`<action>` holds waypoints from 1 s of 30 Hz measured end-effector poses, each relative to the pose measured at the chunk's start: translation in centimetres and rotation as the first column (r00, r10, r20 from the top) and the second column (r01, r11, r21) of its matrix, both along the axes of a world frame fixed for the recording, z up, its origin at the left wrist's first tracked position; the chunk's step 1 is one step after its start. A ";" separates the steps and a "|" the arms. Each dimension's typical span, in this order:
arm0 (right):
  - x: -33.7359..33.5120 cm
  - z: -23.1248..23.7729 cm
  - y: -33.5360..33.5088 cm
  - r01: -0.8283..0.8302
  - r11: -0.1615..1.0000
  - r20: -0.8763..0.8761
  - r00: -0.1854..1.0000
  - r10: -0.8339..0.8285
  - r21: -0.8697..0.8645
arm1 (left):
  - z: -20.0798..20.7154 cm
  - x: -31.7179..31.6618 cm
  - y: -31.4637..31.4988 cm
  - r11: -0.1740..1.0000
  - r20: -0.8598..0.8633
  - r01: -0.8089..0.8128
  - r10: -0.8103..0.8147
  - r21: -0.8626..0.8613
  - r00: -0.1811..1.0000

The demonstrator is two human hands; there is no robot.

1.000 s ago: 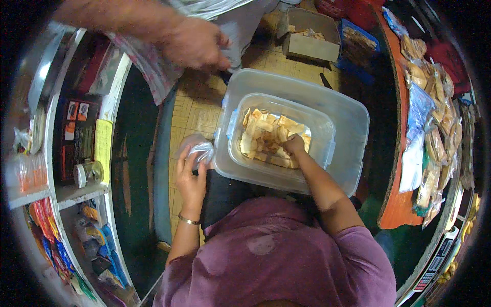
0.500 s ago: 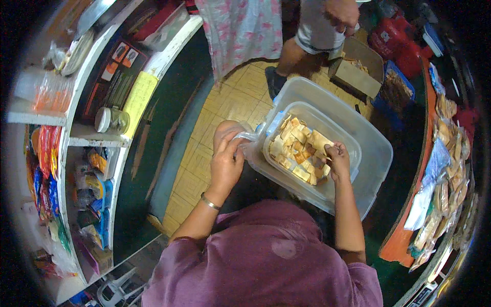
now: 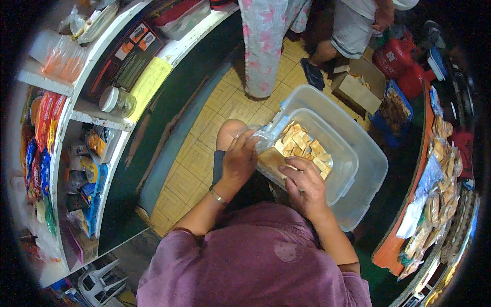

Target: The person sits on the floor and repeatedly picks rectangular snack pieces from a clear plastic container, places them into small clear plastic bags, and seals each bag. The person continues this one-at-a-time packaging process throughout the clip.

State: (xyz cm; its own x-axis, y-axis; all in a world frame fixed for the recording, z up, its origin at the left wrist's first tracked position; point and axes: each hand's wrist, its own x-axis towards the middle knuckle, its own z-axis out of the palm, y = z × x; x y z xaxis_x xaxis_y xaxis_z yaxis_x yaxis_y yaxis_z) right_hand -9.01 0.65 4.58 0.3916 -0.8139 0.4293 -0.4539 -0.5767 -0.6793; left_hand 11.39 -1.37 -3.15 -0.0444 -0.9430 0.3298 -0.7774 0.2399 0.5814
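My left hand is closed on the gathered clear plastic bag, beside the tub's left rim. My right hand pinches a flat, browned bread-like piece, held close to the bag's mouth; whether it is partly inside I cannot tell. Below and beyond the hands, many pale square toasted pieces lie heaped in a smaller clear tub. That tub stands inside a larger clear tub in front of me.
White shelves with packets and a jar curve along the left. A person in patterned trousers and another in grey shorts are beyond the tubs. Near them is a cardboard box. Bagged goods line an orange-edged shelf at right.
My right hand has come left from the tub's right side to the bag, carrying a piece. The person in patterned trousers now shows farther right.
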 end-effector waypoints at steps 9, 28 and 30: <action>0.8 -0.7 -0.5 -0.128 0.990 -0.189 0.975 0.115 -0.058 | 0.2 -0.2 0.3 0.996 0.007 0.056 -0.057 0.076 0.998; 1.5 -3.0 -2.1 -0.059 0.996 -0.197 0.980 0.044 -0.071 | 1.8 0.6 0.7 0.983 0.109 0.084 -0.102 0.161 0.989; 1.9 -3.3 -2.0 -0.077 0.993 -0.203 0.977 0.058 -0.084 | 1.9 0.1 0.8 0.980 0.098 0.094 -0.113 0.177 0.989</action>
